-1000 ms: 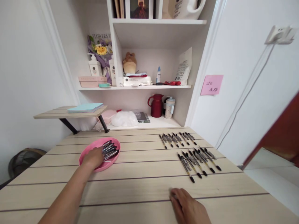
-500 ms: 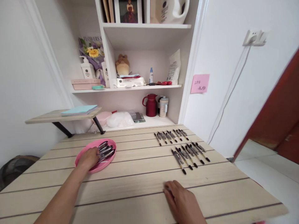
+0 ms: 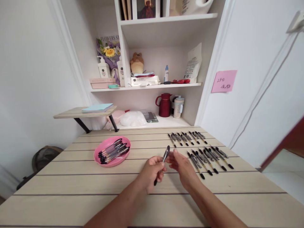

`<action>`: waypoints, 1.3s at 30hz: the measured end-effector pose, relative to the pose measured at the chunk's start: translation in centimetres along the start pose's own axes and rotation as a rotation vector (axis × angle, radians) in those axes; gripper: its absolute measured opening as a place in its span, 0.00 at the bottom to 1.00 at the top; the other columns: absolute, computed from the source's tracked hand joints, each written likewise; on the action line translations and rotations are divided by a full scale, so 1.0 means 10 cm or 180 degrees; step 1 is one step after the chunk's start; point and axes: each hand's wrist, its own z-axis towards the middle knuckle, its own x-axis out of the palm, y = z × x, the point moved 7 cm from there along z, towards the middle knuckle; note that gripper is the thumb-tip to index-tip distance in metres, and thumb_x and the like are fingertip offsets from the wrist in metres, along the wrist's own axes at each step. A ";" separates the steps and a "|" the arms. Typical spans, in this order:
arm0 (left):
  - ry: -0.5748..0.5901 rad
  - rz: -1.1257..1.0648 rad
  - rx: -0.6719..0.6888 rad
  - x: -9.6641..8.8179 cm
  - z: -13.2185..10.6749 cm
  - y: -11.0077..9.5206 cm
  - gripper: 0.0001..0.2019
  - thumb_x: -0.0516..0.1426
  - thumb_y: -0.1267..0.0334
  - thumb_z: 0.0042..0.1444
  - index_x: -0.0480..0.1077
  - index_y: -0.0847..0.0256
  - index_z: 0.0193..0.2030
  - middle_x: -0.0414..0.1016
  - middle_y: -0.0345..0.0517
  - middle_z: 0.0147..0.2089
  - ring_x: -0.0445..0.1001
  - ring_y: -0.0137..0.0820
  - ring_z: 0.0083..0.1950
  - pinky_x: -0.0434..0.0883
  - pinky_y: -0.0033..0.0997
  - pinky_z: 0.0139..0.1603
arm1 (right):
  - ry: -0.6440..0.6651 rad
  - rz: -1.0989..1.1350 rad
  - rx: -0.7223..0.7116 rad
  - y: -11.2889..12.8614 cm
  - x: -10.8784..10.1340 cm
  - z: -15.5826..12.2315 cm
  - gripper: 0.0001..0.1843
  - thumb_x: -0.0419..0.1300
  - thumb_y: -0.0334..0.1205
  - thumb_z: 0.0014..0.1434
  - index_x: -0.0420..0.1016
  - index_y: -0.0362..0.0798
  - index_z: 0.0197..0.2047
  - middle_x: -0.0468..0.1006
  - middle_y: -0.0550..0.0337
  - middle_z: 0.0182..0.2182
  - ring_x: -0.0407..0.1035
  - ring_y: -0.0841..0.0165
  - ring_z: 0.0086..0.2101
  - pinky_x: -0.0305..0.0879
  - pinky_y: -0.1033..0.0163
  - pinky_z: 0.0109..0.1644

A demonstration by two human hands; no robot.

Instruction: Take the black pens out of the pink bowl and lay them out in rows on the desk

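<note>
My left hand (image 3: 151, 172) is closed around a black pen (image 3: 165, 154), held upright above the middle of the wooden table (image 3: 71, 186). My right hand (image 3: 181, 164) is beside it, fingers spread and reaching toward the pen's upper end; I cannot tell whether they touch it. To the left sits a pink dish (image 3: 99, 160) with several black pens (image 3: 112, 150) in it. To the right, two rows of black pens (image 3: 201, 148) lie side by side on the table.
A small raised wooden shelf (image 3: 83, 113) with a blue notebook stands at the table's back left. Behind are white shelves holding a red jug (image 3: 164, 105), a cup, bottles and packets. A pink note (image 3: 224, 81) hangs on the right wall. A dark fan (image 3: 44, 155) sits on the floor at left.
My left hand left the pink dish carrying a pen and moved to the table's middle. My right hand lifted off the table and came up beside it. The view shifted.
</note>
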 end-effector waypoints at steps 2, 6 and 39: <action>-0.0189 -0.0173 0.0016 0.04 0.09 0.12 0.11 0.55 0.62 0.44 0.59 0.61 0.34 0.64 0.34 0.23 0.56 0.16 0.14 0.48 0.19 0.15 | -0.0074 0.0426 0.0058 -0.01 0.11 0.15 0.22 0.56 0.58 0.46 0.71 0.44 0.31 0.73 0.60 0.23 0.64 0.72 0.22 0.58 0.67 0.25; -0.0488 -0.0078 0.0029 -0.03 0.19 0.26 0.10 0.55 0.63 0.43 0.58 0.60 0.32 0.63 0.32 0.21 0.54 0.16 0.12 0.46 0.19 0.13 | -0.0284 0.0467 0.0207 -0.22 0.14 0.27 0.21 0.62 0.55 0.40 0.68 0.44 0.26 0.61 0.70 0.11 0.52 0.79 0.13 0.46 0.70 0.16; 0.0419 -0.0547 -0.0373 0.08 0.09 0.34 0.13 0.54 0.62 0.47 0.62 0.64 0.40 0.68 0.39 0.23 0.51 0.15 0.12 0.43 0.20 0.13 | -0.0459 0.1429 0.0051 -0.25 -0.19 0.44 0.12 0.63 0.44 0.43 0.67 0.47 0.31 0.70 0.63 0.22 0.65 0.73 0.22 0.62 0.68 0.25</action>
